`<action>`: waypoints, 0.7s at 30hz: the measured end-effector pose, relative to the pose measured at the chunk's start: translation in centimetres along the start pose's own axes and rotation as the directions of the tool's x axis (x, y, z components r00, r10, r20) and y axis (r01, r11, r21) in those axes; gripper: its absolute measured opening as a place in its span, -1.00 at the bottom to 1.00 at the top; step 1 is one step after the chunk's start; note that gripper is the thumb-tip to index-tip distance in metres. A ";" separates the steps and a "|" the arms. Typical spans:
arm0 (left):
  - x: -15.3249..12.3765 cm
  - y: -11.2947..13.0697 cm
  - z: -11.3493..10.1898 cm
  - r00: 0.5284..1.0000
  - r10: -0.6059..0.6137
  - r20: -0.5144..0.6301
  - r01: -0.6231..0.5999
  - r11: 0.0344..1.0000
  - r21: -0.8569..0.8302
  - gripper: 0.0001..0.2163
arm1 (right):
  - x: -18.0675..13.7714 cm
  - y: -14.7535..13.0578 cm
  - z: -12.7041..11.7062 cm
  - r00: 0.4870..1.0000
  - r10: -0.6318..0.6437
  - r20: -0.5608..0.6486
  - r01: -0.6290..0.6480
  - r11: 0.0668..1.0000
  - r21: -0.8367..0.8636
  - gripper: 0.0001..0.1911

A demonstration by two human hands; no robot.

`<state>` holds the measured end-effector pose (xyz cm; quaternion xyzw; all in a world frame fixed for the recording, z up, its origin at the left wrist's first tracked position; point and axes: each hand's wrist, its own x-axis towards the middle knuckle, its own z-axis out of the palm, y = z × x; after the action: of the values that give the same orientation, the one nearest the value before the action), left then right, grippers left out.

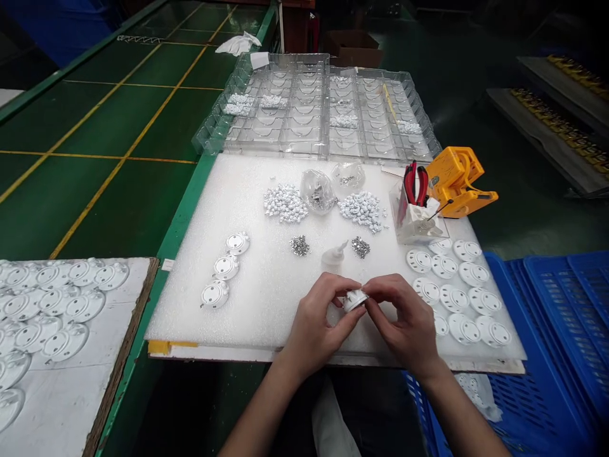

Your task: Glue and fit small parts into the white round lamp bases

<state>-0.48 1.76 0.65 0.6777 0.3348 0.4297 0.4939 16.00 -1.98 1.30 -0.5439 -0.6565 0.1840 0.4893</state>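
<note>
White round part held tilted above foam-topped counter. Left hand and right hand both closed on it, fingertips pinching. Likely light, stiff, slightly slippery, perhaps brittle; rim seems best hold, pressure gentle.

Smooth, white plastic in my fingers
The small part I hold looks a bit shiny. My foam sheet is matt and bumpy, the trays are clear, glossy plastic, the tiny bits look like shiny metal, and the board's edge looks like rough wood.
</note>
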 end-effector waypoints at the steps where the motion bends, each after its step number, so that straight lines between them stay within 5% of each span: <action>1: 0.1 0.1 -0.1 1.000 0.002 0.005 -0.002 1.000 -0.016 -0.80 | 0.0 0.1 0.2 0.999 -0.043 -0.028 0.043 0.999 -0.021 -0.71; 6: 0.3 0.3 -0.6 0.999 0.010 0.049 -0.007 0.998 -0.061 -0.76 | 0.1 0.0 0.5 0.981 -0.165 -0.102 0.153 0.982 -0.111 -0.65; 21: 0.2 0.5 -0.8 0.991 -0.089 0.100 0.101 0.988 -0.116 -0.76 | -0.1 -0.2 0.4 0.982 -0.161 -0.100 0.148 0.980 -0.130 -0.62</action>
<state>-1.14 2.15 1.33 0.6494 0.3165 0.3925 0.5692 15.58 -2.07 1.24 -0.5296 -0.6787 0.0745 0.5034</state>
